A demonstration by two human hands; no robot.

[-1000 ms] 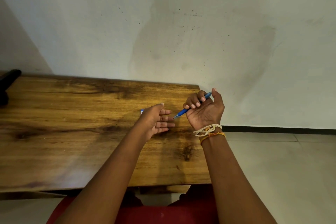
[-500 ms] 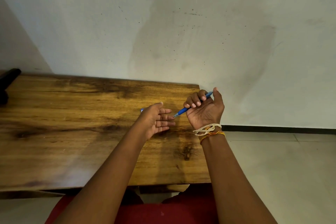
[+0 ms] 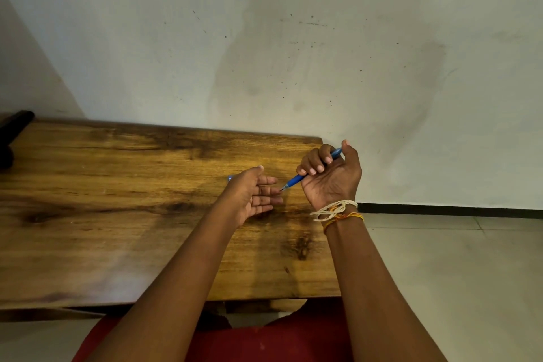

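My right hand [image 3: 332,176] grips a blue pen [image 3: 293,182] in a fist, palm turned toward me, above the right end of the wooden table [image 3: 117,214]. The pen's tip points left and touches a fingertip of my left hand [image 3: 252,194]. That left hand is held palm up with fingers straight and holds nothing. A small blue thing [image 3: 230,179] peeks out behind the left hand; most of it is hidden. White and orange threads [image 3: 335,211] circle my right wrist.
A dark object [image 3: 11,132] lies at the table's far left edge. A stained white wall [image 3: 293,53] stands right behind the table. Tiled floor [image 3: 455,273] lies to the right. Red clothing [image 3: 264,341] shows below the table's near edge.
The hands have stayed almost still. The pen tip has closed the small gap to my left fingertips.
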